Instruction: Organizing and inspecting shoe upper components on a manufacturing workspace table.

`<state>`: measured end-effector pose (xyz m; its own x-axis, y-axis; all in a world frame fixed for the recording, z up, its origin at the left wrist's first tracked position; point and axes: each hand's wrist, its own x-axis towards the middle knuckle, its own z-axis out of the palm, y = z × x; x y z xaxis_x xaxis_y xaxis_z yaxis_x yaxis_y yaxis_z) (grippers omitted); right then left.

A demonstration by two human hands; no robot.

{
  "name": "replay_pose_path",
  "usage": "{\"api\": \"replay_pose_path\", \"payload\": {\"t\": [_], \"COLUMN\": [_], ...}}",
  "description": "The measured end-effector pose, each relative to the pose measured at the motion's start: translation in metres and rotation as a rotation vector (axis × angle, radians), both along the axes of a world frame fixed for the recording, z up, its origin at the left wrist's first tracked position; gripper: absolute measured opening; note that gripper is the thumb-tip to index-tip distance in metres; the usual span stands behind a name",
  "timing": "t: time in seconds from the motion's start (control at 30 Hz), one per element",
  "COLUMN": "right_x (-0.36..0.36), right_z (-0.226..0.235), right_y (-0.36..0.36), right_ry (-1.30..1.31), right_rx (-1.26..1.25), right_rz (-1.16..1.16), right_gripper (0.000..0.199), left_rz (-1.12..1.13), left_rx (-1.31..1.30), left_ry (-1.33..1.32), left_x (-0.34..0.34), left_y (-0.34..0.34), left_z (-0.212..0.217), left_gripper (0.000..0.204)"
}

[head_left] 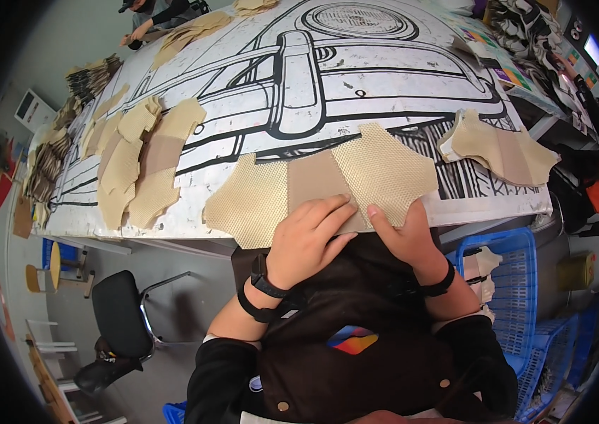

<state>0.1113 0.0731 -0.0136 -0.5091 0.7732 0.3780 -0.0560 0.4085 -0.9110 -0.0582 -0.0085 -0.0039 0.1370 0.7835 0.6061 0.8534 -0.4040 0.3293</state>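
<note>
At the near edge of the white table point(384, 76), the beige mesh piece point(377, 169) is spread mostly beyond the loosely open left hand point(306, 232), placed on its brown middle, and the right hand point(409, 238), whose thumb is laid on it but whose hold cannot be told.

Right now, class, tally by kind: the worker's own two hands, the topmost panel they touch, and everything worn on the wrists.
Left hand: 1
Right hand: 1
Mesh panel: 1
Watch: 1
Black wristbands: 2
Total: 6
</note>
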Motion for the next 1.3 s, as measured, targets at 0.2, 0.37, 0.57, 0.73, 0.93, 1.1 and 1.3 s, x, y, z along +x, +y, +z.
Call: {"api": "replay_pose_path", "payload": {"t": [0.2, 0.37, 0.57, 0.73, 0.93, 1.1, 1.3], "right_x": [0.012, 0.014, 0.018, 0.021, 0.022, 0.020, 0.020], "right_z": [0.008, 0.008, 0.008, 0.006, -0.015, -0.017, -0.003], "right_y": [0.013, 0.014, 0.013, 0.019, 0.016, 0.016, 0.003], "right_ry": [-0.244, -0.249, -0.319, -0.270, -0.039, 0.052, -0.165], "right_rx": [0.328, 0.230, 0.144, 0.240, 0.304, 0.303, 0.458], "right_rz": [-0.059, 0.032, 0.050, 0.007, -0.118, -0.160, -0.242], "right_gripper": [0.031, 0.031, 0.032, 0.023, 0.015, 0.016, 0.019], "left_rz": [-0.026, -0.039, -0.080, -0.078, -0.045, -0.060, -0.080], "left_rx": [-0.048, -0.017, -0.002, 0.000, -0.019, -0.032, -0.020], "left_ry": [0.058, 0.083, 0.110, 0.153, 0.186, 0.167, 0.157], "left_x": [0.001, 0.002, 0.002, 0.001, 0.003, 0.000, 0.001], "left_y": [-0.001, 0.001, 0.004, 0.004, 0.002, 0.002, 0.002], "left_z": [0.001, 0.000, 0.001, 0.000, 0.002, 0.001, 0.000], "left_gripper": [0.030, 0.024, 0.022, 0.021, 0.026, 0.028, 0.027]}}
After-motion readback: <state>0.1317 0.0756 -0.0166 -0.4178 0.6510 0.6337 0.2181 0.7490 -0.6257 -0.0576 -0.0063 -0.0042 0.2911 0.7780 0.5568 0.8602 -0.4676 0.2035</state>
